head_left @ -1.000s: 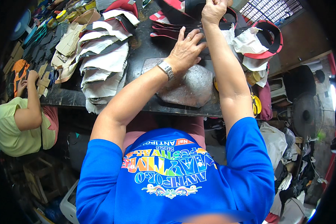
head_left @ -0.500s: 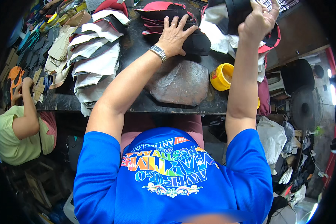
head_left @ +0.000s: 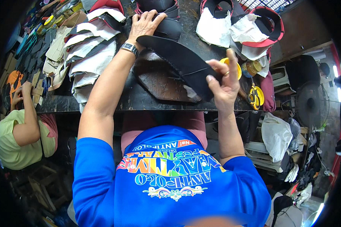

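Observation:
My left hand (head_left: pixel 146 27) lies with its fingers stretched out over black padded, red-edged pieces (head_left: pixel 168 29) near the table's far side. My right hand (head_left: pixel 225 80) is at the right of a dark many-sided slab (head_left: pixel 155 80). Its thumb and some fingers close on the end of a black curved piece of material (head_left: pixel 182 62), while one finger points up. That piece slants over the slab, its far end close to my left wrist. A small whitish scrap (head_left: pixel 192 93) shows at the slab's near right edge.
A tall stack of white-lined pieces (head_left: pixel 91 56) stands at left, and red-edged black pieces (head_left: pixel 271 28) at far right. A yellow tub (head_left: pixel 236 67), a jar (head_left: pixel 251 69) and yellow-handled scissors (head_left: pixel 256 97) lie right. Another person (head_left: pixel 22 132) works at far left.
My right hand has come down and left from the far right, and the black curved piece now spans the slab. My left hand has shifted left and away. The view has moved somewhat.

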Demonstrator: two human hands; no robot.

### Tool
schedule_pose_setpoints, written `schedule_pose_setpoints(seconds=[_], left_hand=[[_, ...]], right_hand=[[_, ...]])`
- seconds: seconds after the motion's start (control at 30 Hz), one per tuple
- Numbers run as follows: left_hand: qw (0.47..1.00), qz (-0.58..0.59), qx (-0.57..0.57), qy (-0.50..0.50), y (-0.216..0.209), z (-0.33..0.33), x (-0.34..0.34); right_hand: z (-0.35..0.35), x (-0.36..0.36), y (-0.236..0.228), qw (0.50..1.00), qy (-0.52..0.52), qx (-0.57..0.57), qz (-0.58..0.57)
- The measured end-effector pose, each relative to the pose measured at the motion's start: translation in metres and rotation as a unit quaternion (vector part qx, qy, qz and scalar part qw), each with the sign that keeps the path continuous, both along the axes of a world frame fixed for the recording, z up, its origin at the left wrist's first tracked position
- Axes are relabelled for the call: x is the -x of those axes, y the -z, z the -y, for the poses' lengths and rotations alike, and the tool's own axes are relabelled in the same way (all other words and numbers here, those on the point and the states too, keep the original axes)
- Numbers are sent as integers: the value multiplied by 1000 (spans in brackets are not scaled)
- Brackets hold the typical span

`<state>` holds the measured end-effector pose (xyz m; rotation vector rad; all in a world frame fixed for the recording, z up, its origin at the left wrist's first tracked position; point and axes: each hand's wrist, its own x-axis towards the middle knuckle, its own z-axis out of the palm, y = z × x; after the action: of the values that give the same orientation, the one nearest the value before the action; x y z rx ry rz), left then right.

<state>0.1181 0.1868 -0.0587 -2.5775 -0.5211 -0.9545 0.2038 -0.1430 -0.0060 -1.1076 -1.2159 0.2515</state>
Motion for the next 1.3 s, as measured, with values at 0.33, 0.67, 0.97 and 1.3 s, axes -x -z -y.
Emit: schedule_pose_setpoints(seconds=[0.33, 0.67, 0.97, 1.3], left_hand=[[995, -61, 69, -22, -23, 22, 45], [926, 69, 314, 197, -62, 116, 79], [924, -193, 327, 41, -28, 177, 68], [792, -268, 428, 342, -47, 185, 108]], right_hand=[[17, -26, 21, 984, -45, 140, 101], [-3, -11, 45, 987, 132, 86, -30], [-2, 2, 57, 991, 67, 118, -14], [1, -9, 76, 963, 190, 154, 113]])
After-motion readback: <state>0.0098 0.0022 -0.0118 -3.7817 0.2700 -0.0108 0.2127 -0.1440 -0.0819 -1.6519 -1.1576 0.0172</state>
